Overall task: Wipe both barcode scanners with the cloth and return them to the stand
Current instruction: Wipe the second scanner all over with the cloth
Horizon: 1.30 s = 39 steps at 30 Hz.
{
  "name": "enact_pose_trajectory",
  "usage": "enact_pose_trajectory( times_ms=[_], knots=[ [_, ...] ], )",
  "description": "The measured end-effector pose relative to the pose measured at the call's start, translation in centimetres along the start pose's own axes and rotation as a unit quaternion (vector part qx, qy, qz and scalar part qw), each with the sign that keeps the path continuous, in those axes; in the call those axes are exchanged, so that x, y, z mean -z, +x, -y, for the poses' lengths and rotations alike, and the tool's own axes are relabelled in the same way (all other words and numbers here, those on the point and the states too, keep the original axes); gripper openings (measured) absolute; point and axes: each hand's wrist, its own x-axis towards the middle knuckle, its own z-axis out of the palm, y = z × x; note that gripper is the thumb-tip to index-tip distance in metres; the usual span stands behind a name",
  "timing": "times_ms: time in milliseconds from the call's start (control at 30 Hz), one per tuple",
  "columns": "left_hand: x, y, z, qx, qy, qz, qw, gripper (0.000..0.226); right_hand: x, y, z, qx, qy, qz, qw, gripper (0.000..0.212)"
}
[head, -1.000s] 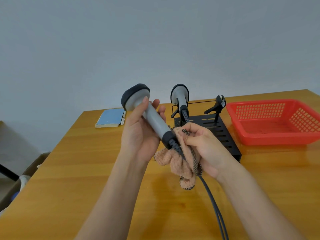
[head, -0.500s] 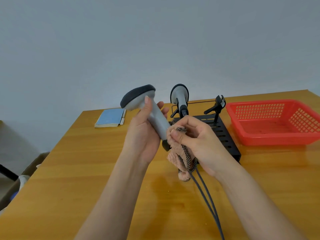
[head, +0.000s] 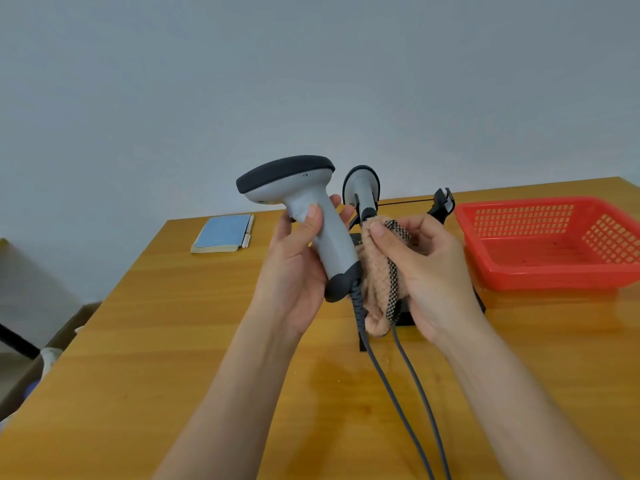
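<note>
Scanner (head: 311, 216), head view: your left hand (head: 294, 271) is gripping its grey handle, long axis running near upright, head tilting up-left, cable end down. Cloth (head: 379, 271): your right hand (head: 426, 271) is pinching it bunched, just right of the handle base, touching it. Second scanner (head: 362, 192) is sitting on the stand (head: 440, 206) behind; red basket (head: 554, 244) and notebook (head: 223, 233) are lying on the tabletop (head: 173, 341).

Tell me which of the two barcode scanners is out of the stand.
The near scanner, gripped by the left hand; the far scanner sits in the stand.
</note>
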Motion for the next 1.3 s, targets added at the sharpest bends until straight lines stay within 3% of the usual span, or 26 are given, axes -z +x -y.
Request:
enact_pose_trajectory(
  times_ms=[167,367,600,833,1100,1200,1300],
  knots=[
    [-0.1,0.1,0.7,0.009,0.022,-0.002,1.0,0.055,-0.8,-0.7,0.2,0.054,-0.072,0.054,0.995,0.034],
    [0.0,0.2,0.5,-0.001,0.043,-0.013,0.999,0.053,-0.9,-0.8,0.2,0.113,-0.16,0.071,0.978,0.017],
    [-0.3,-0.2,0.7,0.012,0.071,0.032,0.997,0.051,-1.2,0.3,0.8,0.097,-0.122,0.009,0.988,0.018],
    [-0.2,0.1,0.3,0.002,0.085,0.032,0.996,0.048,-0.3,-0.3,1.2,0.113,-0.182,0.11,0.971,0.016],
    [-0.5,-0.4,0.1,0.035,0.109,0.061,0.992,0.049,-0.9,0.7,0.8,0.09,-0.13,0.017,0.987,0.019],
    [-0.3,-0.3,-0.2,0.027,0.102,0.062,0.992,0.049,-0.7,0.5,0.7,0.085,-0.148,0.055,0.984,0.029],
    [-0.1,-0.2,-0.2,0.033,0.101,0.05,0.993,0.051,-0.5,0.2,1.1,0.09,-0.171,0.093,0.977,0.026]
  ],
)
